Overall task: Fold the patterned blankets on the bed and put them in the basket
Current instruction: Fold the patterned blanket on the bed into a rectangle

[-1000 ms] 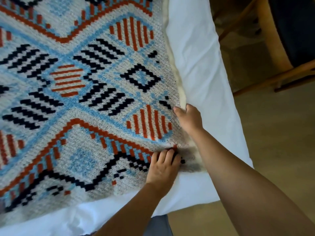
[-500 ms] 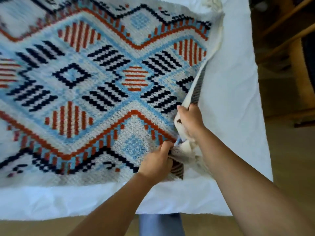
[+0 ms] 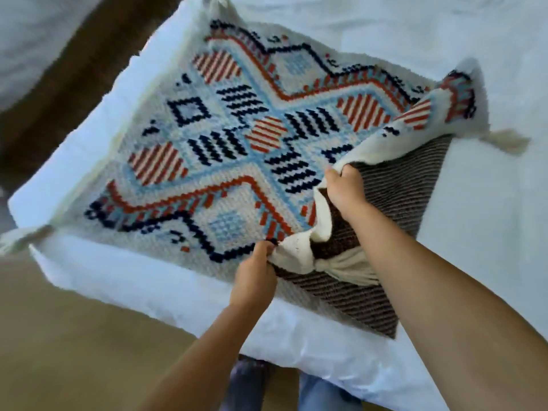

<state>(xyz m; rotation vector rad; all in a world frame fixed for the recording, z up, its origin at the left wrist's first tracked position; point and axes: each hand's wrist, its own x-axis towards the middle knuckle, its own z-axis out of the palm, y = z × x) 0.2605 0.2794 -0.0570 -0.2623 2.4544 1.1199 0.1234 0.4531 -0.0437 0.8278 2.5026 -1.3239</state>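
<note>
White bed (image 3: 444, 40) | my left hand (image 3: 255, 274) pinches patterned blanket (image 3: 225, 161) corner, right hand (image 3: 345, 191) grips edge | should carry level, corners matched.

One wide-angle view looks from the person's head, forward and steeply down over a corner of the white-sheeted bed (image 3: 142, 292). It sits close. Both bare forearms enter from the bottom edge, and the left hand (image 3: 255, 274) and right hand (image 3: 345, 188) lie near mid-frame. The white knitted blanket (image 3: 237, 149) patterned in orange, light blue and navy fills the centre. The view is tilted, so the bed's edge runs diagonally, with tan floor (image 3: 74, 345) at lower left.
</note>
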